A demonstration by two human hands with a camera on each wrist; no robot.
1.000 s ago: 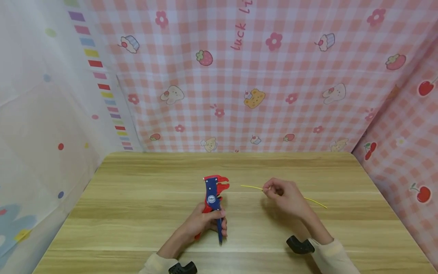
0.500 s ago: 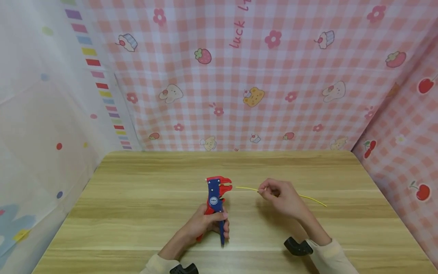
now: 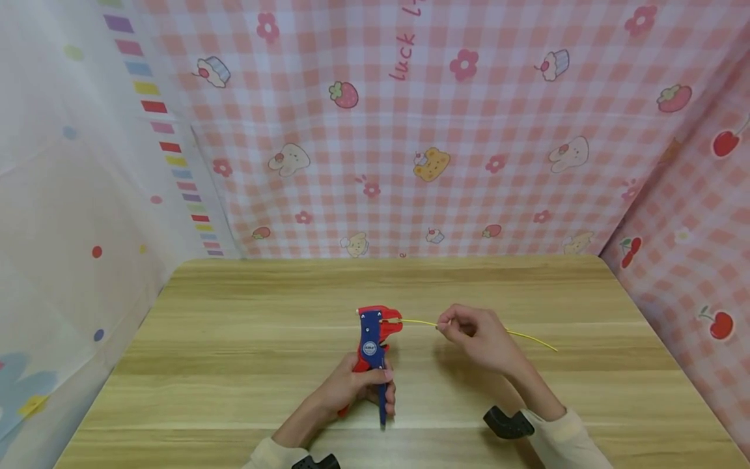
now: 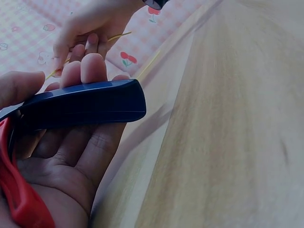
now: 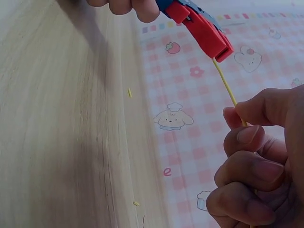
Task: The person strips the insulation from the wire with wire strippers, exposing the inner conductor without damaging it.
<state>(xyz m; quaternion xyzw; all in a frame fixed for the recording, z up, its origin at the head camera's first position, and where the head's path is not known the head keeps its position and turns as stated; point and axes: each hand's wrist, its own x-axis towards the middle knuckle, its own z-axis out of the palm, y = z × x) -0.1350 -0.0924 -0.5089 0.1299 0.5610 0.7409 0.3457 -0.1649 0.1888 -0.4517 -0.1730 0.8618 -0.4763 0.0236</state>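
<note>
My left hand (image 3: pixel 354 387) grips a blue and red wire stripper (image 3: pixel 371 339) upright above the table, its red jaws facing right. In the left wrist view the fingers curl over the blue handle (image 4: pixel 90 104), while the red handle (image 4: pixel 21 194) lies by the palm. My right hand (image 3: pixel 480 335) pinches a thin yellow wire (image 3: pixel 418 321) between thumb and forefinger. The wire's left end sits at the mouth of the stripper's jaws; how deep it goes is hidden. Behind the right hand the wire's tail (image 3: pixel 533 339) sticks out to the right.
The wooden table (image 3: pixel 234 326) lies beneath both hands. Small yellow scraps (image 5: pixel 129 92) lie on it in the right wrist view. A pink checked cloth (image 3: pixel 398 215) hangs at the table's back edge, with more cloth at both sides.
The stripper has shifted slightly right and down in the head view. My right hand has moved left with the wire, closing the gap between the wire's end and the stripper's jaws.
</note>
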